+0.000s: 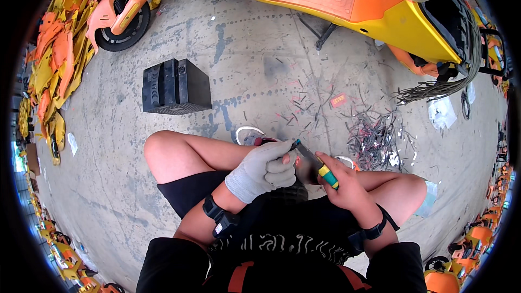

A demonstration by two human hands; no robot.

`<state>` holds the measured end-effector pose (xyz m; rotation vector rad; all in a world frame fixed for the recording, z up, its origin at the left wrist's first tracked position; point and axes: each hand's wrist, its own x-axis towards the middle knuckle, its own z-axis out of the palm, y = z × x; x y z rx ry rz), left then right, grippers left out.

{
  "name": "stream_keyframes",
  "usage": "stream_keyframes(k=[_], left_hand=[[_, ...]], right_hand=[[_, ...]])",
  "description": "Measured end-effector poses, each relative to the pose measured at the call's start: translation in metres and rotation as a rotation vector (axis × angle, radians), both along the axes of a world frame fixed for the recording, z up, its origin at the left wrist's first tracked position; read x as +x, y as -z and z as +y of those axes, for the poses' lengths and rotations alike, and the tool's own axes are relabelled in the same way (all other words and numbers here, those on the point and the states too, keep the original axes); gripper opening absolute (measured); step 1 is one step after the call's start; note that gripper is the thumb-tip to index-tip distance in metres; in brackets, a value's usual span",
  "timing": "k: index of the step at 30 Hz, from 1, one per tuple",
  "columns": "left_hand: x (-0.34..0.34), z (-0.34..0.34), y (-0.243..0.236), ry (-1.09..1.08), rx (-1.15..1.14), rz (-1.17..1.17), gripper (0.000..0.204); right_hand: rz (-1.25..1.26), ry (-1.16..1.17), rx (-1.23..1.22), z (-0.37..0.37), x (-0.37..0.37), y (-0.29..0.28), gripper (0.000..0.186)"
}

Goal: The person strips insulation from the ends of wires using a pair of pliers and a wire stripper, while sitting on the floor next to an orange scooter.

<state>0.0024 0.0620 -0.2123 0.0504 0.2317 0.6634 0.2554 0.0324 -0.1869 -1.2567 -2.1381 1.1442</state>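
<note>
A: Left hand (264, 169), what's the grip?

B: Grey work glove on. Fingers curled tight around a small dark part (305, 171), held between the knees above the lap. Hard to tell what the part is; mostly hidden by the glove and in shadow.

A: Right hand (343, 183)?

B: Bare. Closed on a screwdriver (316, 164) with a green and yellow handle. Shaft angles up and to the left; its tip sits at the gloved fingertips, against the held part.

A: Posture?

B: Person seated low, knees spread, black shorts, black wristbands on both forearms. One white shoe (248, 134) shows beyond the left hand.

A: Floor?

B: Concrete floor (244, 49), stained. A black battery block (175, 87) stands ahead and to the left, well apart from the hands. A scatter of cut wire scraps (374, 135) lies ahead to the right, near the right knee.

A: Beyond that?

B: A yellow and orange scooter (336, 0) runs across the top, a loose wire bundle (439, 87) hanging off its right end. A heap of yellow and orange body panels (51, 59) lies along the left rim.
</note>
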Motion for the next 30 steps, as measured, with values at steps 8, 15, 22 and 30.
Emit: stream_keyframes(k=[8,15,22,30], left_hand=[[0.012,0.007,0.009,-0.228,0.257,0.474,0.033],[0.005,0.013,0.016,-0.391,0.896,1.319,0.023],[-0.002,0.017,-0.001,-0.289,1.115,1.558,0.025],[0.000,0.018,-0.002,-0.303,1.156,1.563,0.024]], right_hand=[[-0.039,0.014,-0.061,0.011,-0.002,-0.002,0.074],[0.345,-0.006,-0.630,-0.001,-0.008,-0.003,0.069],[0.434,-0.010,-0.754,-0.001,0.000,0.004,0.072],[0.419,-0.026,-0.691,-0.004,0.003,0.006,0.071]])
